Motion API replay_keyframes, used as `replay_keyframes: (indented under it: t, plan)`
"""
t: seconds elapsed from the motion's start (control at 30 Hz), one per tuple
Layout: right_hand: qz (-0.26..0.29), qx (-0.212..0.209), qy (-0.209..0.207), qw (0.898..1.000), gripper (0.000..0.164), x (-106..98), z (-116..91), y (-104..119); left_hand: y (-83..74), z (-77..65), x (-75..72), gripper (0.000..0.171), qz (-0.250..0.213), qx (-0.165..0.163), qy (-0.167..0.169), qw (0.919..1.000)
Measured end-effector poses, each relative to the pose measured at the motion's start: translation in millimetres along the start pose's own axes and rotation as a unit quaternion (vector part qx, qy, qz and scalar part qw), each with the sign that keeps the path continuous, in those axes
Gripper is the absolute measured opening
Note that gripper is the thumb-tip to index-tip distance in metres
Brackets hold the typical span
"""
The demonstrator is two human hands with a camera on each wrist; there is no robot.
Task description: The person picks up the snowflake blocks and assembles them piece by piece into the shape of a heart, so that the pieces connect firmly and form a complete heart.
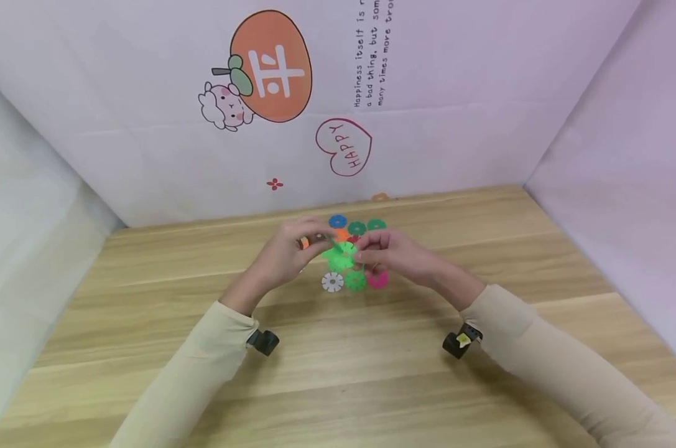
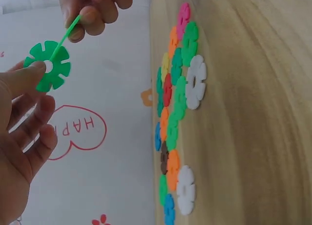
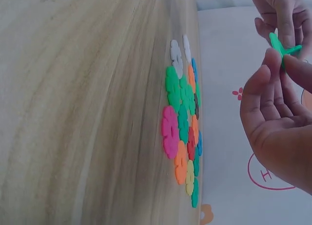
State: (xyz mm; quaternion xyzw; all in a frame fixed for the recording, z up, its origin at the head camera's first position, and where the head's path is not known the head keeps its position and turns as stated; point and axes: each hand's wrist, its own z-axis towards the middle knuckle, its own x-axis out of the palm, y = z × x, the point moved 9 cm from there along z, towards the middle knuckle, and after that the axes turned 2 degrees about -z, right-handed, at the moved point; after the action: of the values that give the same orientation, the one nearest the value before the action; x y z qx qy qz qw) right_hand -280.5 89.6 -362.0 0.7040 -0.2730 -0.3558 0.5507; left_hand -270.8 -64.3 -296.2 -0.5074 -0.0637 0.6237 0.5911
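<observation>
Because both hands are raised over the loose discs (image 2: 180,96), the held pieces sit clear of the table (image 1: 326,373), presumably for room to turn. Relative to the pink disc (image 3: 166,137), the left hand (image 1: 284,252) is above and to the left, thumb and fingers pinching a green disc (image 2: 60,69) across its flat, apparently to steady that face. The right hand (image 1: 399,256), above and nearer the pink disc, pinches the outer end of a second green disc (image 2: 63,40), likely so its inner end is uncovered. Both pieces meet at an angle left of the pink disc; slot engagement cannot be confirmed. Immediately left of the pink disc lies a lighter green disc (image 1: 350,284), then a white disc (image 1: 326,283).
</observation>
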Motion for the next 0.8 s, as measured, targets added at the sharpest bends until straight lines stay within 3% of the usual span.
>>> replay_keyframes:
  t: [0.13,0.23,0.3,0.43,0.5,0.57,0.8]
  plan:
    - [0.007,-0.001,-0.028,1.000,0.016,-5.0,2.6,-1.7,19.4,-8.8,-5.1,0.032,-0.020,-0.086,-0.046,0.9951]
    - [0.018,-0.004,-0.054,0.998,0.015,-11.3,3.6,-2.1,35.1,-16.7,-2.2,0.031,-0.088,-0.156,-0.075,0.9810]
    - [0.025,-0.006,-0.069,0.997,0.015,-14.8,3.6,-1.8,44.4,-22.2,6.7,0.031,-0.155,-0.207,-0.077,0.9629]
    - [0.036,-0.005,-0.078,0.996,0.016,-15.2,4.1,-0.5,54.7,-33.2,29.1,0.037,-0.277,-0.287,-0.066,0.9146]
    - [0.040,-0.007,-0.078,0.996,0.017,-14.3,4.6,0.3,54.6,-35.2,36.8,0.039,-0.310,-0.300,-0.062,0.9001]
    - [0.040,-0.008,-0.081,0.996,0.017,-13.1,4.9,1.3,53.7,-35.6,41.2,0.040,-0.325,-0.305,-0.064,0.8929]
    - [0.021,-0.004,-0.077,0.997,0.016,-8.3,6.0,0.9,56.1,-34.8,46.9,0.041,-0.337,-0.307,-0.088,0.8858]
